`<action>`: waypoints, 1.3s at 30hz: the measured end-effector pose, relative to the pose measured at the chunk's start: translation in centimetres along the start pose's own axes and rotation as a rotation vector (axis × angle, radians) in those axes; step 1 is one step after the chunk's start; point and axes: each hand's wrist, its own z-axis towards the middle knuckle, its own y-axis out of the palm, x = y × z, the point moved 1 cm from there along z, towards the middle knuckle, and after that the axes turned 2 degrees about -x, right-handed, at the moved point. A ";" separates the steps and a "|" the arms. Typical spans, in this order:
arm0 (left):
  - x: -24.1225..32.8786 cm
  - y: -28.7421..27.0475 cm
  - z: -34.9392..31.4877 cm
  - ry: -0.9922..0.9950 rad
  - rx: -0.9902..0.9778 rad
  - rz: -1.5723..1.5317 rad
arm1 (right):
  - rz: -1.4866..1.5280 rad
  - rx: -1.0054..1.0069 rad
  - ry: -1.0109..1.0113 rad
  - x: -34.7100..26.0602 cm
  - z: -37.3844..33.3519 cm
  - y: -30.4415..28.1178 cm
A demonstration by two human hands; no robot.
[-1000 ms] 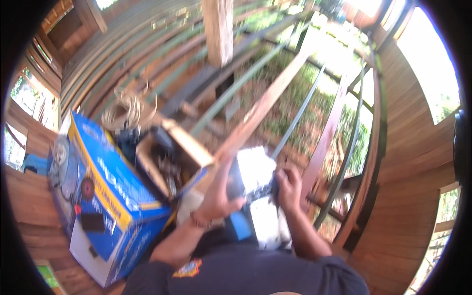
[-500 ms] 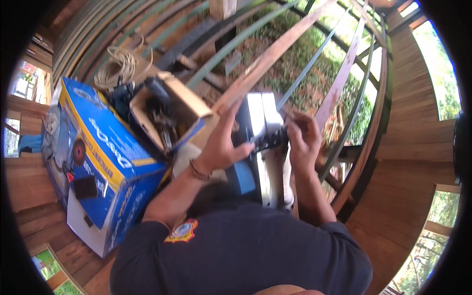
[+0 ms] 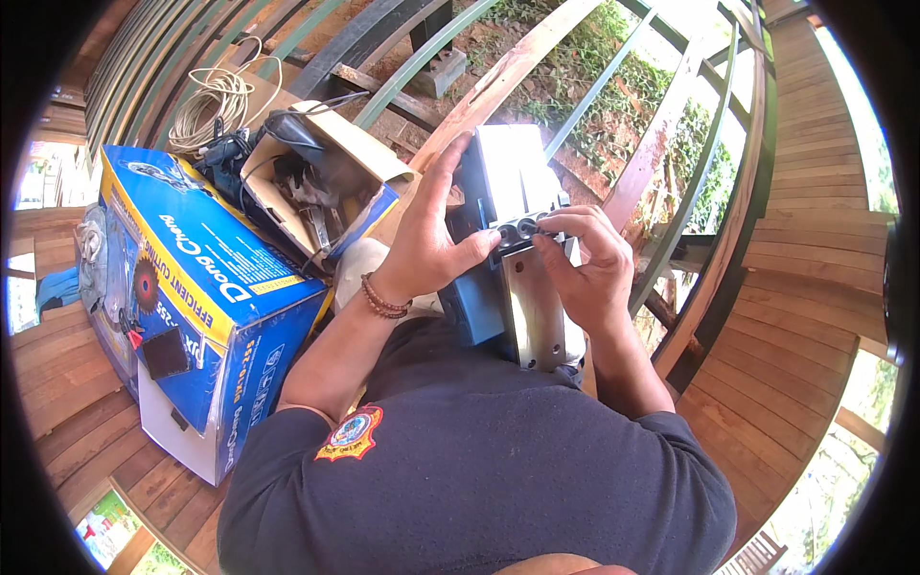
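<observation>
An electric hand planer (image 3: pixel 535 311) lies sole up in front of my torso, its blue body showing along the left side. Two shiny metal sole plates face me, and between them runs the dark cutter drum (image 3: pixel 522 231) with round bolt-like parts. My left hand (image 3: pixel 433 240) grips the planer's left side, fingers stretched up along the front plate and thumb pressing at the drum. On the other side my right hand (image 3: pixel 596 259) pinches with thumb and forefinger at the drum's right part. Whatever is between those fingertips is too small to make out.
To the left stands a big blue-and-yellow box (image 3: pixel 216 268). Beside it, an open cardboard box (image 3: pixel 335 182) holds tools and a black cable. A coil of pale cord (image 3: pixel 213 110) lies behind. Spaced wooden beams (image 3: pixel 508 72) cross ahead over bare ground; plank flooring (image 3: pixel 757 355) lies right.
The planer now shows sharper, its drum more plainly in view. My right hand's fingers have come in to the drum, and my left thumb lies against it. The whole view has shifted slightly.
</observation>
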 end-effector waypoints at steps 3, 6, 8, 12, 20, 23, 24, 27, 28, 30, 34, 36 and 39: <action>0.1 0.1 0.1 0.005 0.003 -0.034 | -0.047 -0.047 -0.050 -0.4 0.0 0.0; -0.2 0.0 0.2 0.032 -0.005 -0.005 | -0.042 -0.059 -0.037 -0.8 0.0 0.0; 0.0 -0.1 0.2 0.041 -0.020 0.040 | -0.032 -0.061 -0.036 -0.9 0.0 0.0; 0.1 0.1 0.2 0.007 -0.027 0.038 | -0.046 -0.065 -0.088 -0.9 0.2 0.0; 0.2 0.2 0.2 0.027 -0.022 0.054 | -0.091 -0.082 -0.155 -1.3 0.6 0.6; 0.4 0.1 0.2 0.016 -0.027 0.042 | -0.137 -0.065 -0.214 -1.4 0.9 0.6; 0.4 0.1 0.2 0.014 -0.028 0.040 | -0.151 -0.063 -0.230 -1.4 0.9 0.7; -0.2 -0.1 0.1 0.090 -0.012 0.040 | -0.174 -0.063 -0.265 -1.4 1.0 0.8; -0.1 -0.2 0.1 0.062 -0.021 0.013 | -0.168 -0.067 -0.267 -1.5 1.1 0.8; 0.3 -0.3 -0.1 0.005 -0.039 -0.040 | -0.165 -0.081 -0.265 -1.5 1.2 0.7; 0.1 -0.4 -0.1 0.002 -0.038 0.013 | -0.167 -0.105 -0.254 -1.5 1.3 0.6; -0.4 -0.2 -0.1 0.047 -0.023 0.057 | -0.158 -0.097 -0.251 -1.5 1.3 0.7; -0.2 -0.2 0.0 0.020 -0.023 0.028 | -0.139 -0.069 -0.244 -1.5 1.3 1.0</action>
